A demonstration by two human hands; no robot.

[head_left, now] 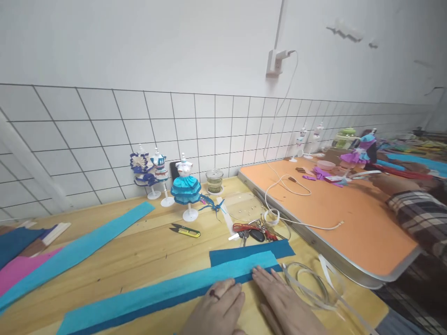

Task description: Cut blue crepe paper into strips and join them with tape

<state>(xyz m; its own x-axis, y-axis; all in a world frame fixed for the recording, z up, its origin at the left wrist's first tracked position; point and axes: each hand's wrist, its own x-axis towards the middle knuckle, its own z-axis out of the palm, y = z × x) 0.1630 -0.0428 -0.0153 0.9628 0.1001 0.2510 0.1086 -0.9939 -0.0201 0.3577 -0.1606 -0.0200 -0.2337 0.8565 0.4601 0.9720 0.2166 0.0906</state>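
A long light-blue fabric strip (167, 288) lies over a darker blue strip (153, 307) on the wooden table, with the darker edge showing along the near side. My left hand (218, 304), a dark ring on one finger, rests flat with its fingertips at the near edge of the strips. To its right, my right hand (279, 300) lies with fingers stretched out, its tips on the strips near their right end. Neither hand grips anything. Just behind is another dark blue fabric piece (251, 251), partly covered by the light-blue strip.
Yellow thread snips (186, 231), keys (256, 235) and a mini dress form in a blue ruffled skirt (186, 188) stand or lie behind. Coiled clear tubing (309, 284) is at right. Across an orange table (314, 209), a co-worker's plaid sleeve (419, 211) reaches in.
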